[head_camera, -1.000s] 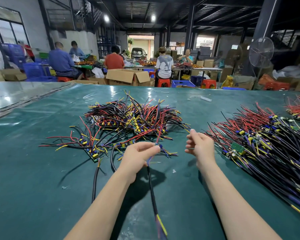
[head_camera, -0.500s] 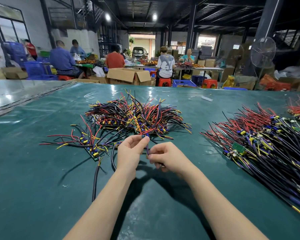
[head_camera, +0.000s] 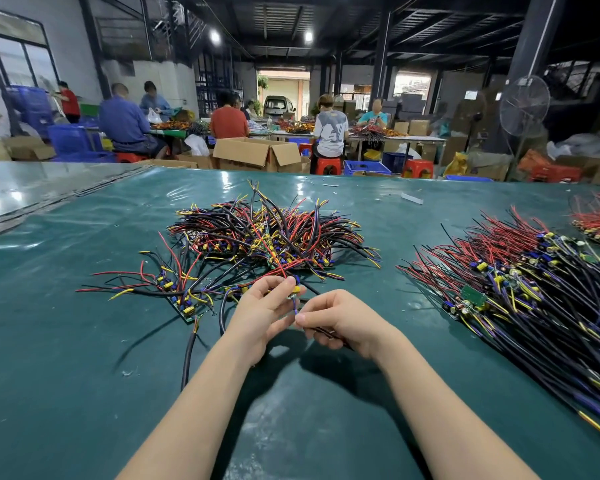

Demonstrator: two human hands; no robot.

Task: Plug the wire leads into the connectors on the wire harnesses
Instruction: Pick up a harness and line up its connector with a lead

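Green worktop [head_camera: 84,375] bears a tangled harness pile [head_camera: 267,237], near which the left hand [head_camera: 260,313] pinches a yellow connector [head_camera: 296,289] and the right hand [head_camera: 347,323] pinches a wire lead [head_camera: 296,308] just below.

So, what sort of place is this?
Probably a small electronics assembly factory: tangled heaps of red, black and yellow wire harnesses on a long green-covered workbench, seated workers at other tables, open brown cardboard cartons.

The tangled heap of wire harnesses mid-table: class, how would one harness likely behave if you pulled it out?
Probably floppy: the leads in the heap curve and splay every way. Likely to snag, since wires cross over one another and would drag neighbours along. Seemingly light: the left hand holds one harness by fingertips alone; the right hand pinches a wire lead.
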